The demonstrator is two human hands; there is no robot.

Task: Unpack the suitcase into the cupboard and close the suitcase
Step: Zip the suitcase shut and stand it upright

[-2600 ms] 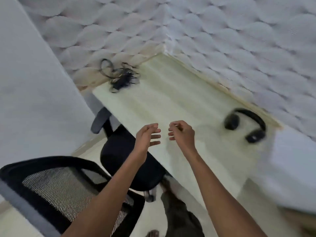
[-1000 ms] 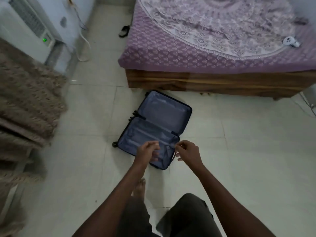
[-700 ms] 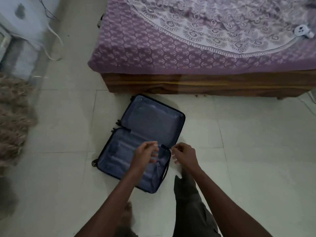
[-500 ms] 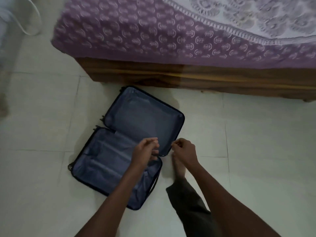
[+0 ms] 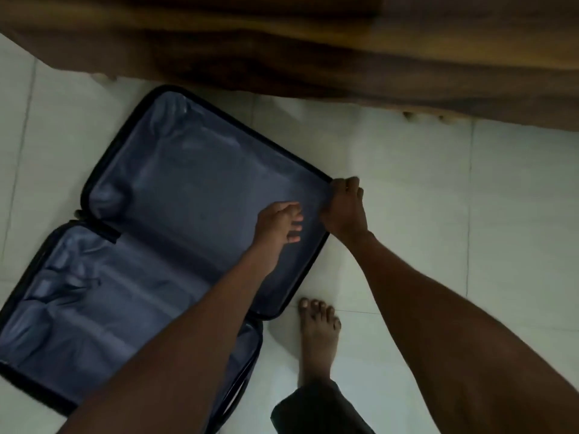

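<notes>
A dark suitcase lies open flat on the tiled floor, both halves lined in blue-grey fabric and holding nothing. My right hand grips the right corner of the far half's rim. My left hand hovers just inside that half next to the right hand, fingers loosely bent, holding nothing. The cupboard is out of view.
The wooden bed frame runs along the top, close behind the suitcase. My bare right foot stands on the pale floor tiles just right of the suitcase's edge.
I have bent down much closer to the suitcase. My right hand has reached its far half's corner and taken hold of the rim; my left hand moved over that half.
</notes>
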